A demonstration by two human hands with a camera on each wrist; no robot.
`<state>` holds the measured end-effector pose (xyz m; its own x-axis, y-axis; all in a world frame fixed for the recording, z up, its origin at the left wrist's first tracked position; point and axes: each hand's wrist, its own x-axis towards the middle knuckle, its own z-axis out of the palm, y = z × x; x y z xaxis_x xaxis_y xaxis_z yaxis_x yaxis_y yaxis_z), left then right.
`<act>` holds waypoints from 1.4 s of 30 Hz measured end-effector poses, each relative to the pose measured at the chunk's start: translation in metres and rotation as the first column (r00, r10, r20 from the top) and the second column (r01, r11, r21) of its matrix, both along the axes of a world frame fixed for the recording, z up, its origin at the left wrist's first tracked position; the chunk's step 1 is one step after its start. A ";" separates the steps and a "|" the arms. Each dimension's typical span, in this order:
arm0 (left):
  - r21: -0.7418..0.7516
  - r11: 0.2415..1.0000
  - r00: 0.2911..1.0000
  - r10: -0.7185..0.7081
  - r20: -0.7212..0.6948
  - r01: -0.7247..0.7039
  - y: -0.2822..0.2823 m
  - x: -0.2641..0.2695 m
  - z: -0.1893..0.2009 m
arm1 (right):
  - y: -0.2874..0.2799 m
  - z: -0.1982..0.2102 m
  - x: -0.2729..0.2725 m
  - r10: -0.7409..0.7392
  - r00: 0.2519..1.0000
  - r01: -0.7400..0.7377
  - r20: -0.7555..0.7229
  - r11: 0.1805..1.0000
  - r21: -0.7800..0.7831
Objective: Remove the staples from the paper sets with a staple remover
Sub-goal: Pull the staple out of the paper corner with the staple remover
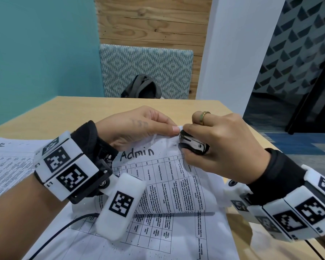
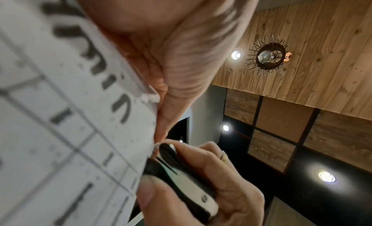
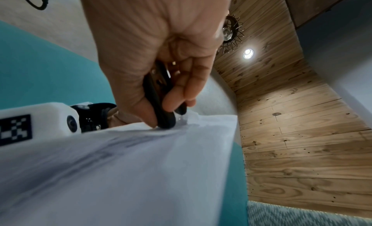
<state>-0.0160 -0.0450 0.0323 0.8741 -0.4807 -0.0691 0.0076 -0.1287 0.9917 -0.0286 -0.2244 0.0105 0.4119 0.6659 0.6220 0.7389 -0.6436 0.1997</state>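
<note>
Head view: the wooden table point(image 1: 68, 111) runs back to its far edge in front of a patterned seat back point(image 1: 146, 64) where a dark bag point(image 1: 142, 87) sits, and bare tabletop shows beyond and to the left of the hands. The paper set marked "Admin" point(image 1: 167, 177) is lifted off the table at its top corner, curling up over other printed sheets point(image 1: 158, 237) lying flat beneath it; another sheet point(image 1: 6, 162) lies at the left edge. The left hand point(image 1: 137, 126) pinches the crumpled top corner between thumb and forefinger. The right hand point(image 1: 219, 145), wearing a ring point(image 1: 204, 117), is curled round the staple remover point(image 1: 193, 145), squeezing it with its nose touching that same corner, just beside the left fingertips. Left wrist view: the staple remover point(image 2: 181, 178) shows black grips and a pale metal body with a rivet, its claws meeting the paper's point(image 2: 66, 118) torn edge; whether a staple is caught there is too blurred to tell. Right wrist view: the right hand point(image 3: 159, 57) clamps the staple remover point(image 3: 161, 100) against the raised white sheet point(image 3: 124, 165), whose corner is ragged and creased.
</note>
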 end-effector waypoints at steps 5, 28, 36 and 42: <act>-0.022 1.000 0.999 -0.014 -0.052 0.013 0.001 -0.003 0.003 | -0.003 0.004 0.001 -0.019 0.996 0.020 -0.085 1.000 0.013; -0.017 0.999 0.998 0.042 0.042 -0.042 0.002 -0.005 0.005 | -0.023 0.032 0.012 0.922 0.172 0.325 -0.347 0.279 0.904; -0.002 1.000 1.000 0.015 0.025 -0.015 0.001 -0.006 0.010 | -0.011 0.009 0.004 0.306 0.888 -0.123 -0.342 0.877 0.465; -0.006 0.998 0.997 0.068 0.039 -0.068 -0.002 -0.008 0.010 | -0.011 0.006 0.009 0.210 0.951 -0.136 -0.227 0.943 0.304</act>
<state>-0.0237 -0.0469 0.0419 0.9069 -0.4202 -0.0315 -0.0231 -0.1242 0.9920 -0.0197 -0.2351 0.0169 0.4742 0.5539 0.6843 0.8456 -0.5029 -0.1789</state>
